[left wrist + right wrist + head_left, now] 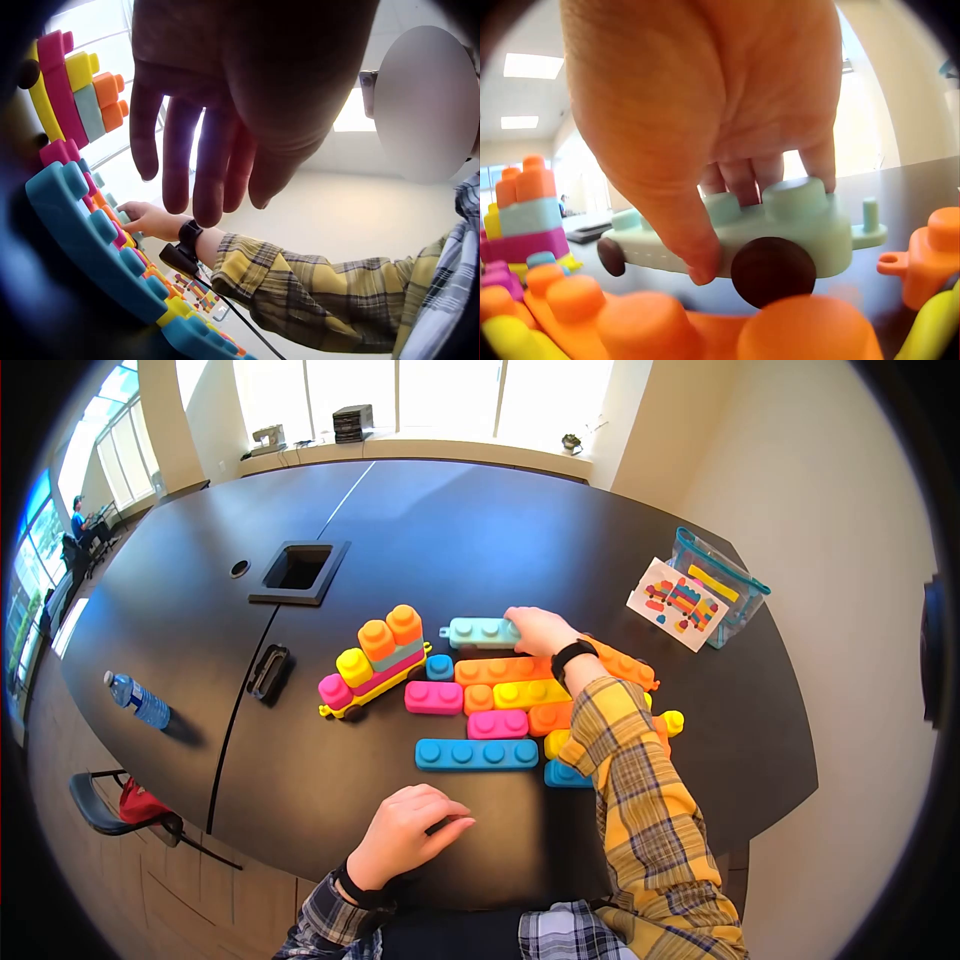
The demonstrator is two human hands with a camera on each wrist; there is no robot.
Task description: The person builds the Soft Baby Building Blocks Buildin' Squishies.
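Observation:
My right hand holds a pale teal toy train car with dark wheels and studs on top. The thumb lies along the near side, and the other fingers go over the far side. A hook sticks out at each end of the car. My left hand hovers near the table's front edge with relaxed fingers and holds nothing. Nearest to it lies a long blue block. Left of the teal car stands a yellow-based train car stacked with magenta, grey, yellow and orange blocks.
Loose blocks, among them a long orange block and a magenta block, lie in front of the teal car. An orange train car sits to the right. A picture card leans on a clear bag. A water bottle stands left.

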